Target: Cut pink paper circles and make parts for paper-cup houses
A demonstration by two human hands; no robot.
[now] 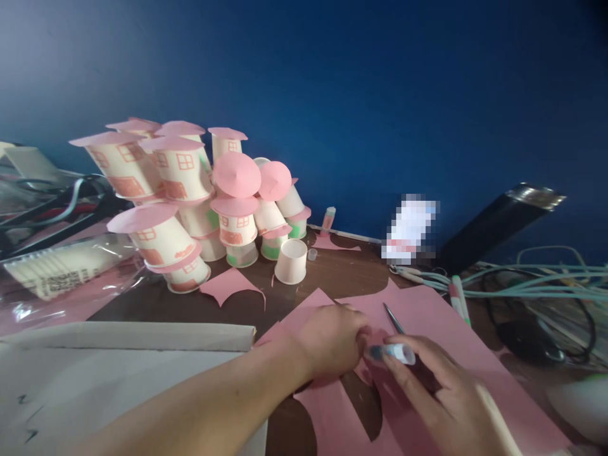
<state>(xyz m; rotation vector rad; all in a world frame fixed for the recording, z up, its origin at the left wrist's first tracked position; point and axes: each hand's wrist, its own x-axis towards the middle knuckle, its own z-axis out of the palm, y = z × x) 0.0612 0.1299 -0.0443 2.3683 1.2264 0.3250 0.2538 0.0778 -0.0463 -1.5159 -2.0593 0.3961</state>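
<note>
My right hand [441, 386] pinches a small glue stick [401, 353], a white tube with a blue label, tilted towards my left hand. My left hand [335, 339] is closed, fingers curled round a piece of pink paper mostly hidden by the hand. Under both hands lie cut sheets of pink paper [441, 323] with curved gaps. A dark pen [393, 318] rests on the paper just beyond my right fingers. Past my left hand stands a plain white paper cup [291, 263], beside a small clear cap [312, 254].
Stacked paper-cup houses [183, 171] with pink paper roofs stand at the back left. A white box [118, 380] is at front left, with bagged paper cups [66, 272] behind it. Right lie markers [460, 301], a mouse [529, 342], cables, a phone [410, 231] and a black flask [498, 221].
</note>
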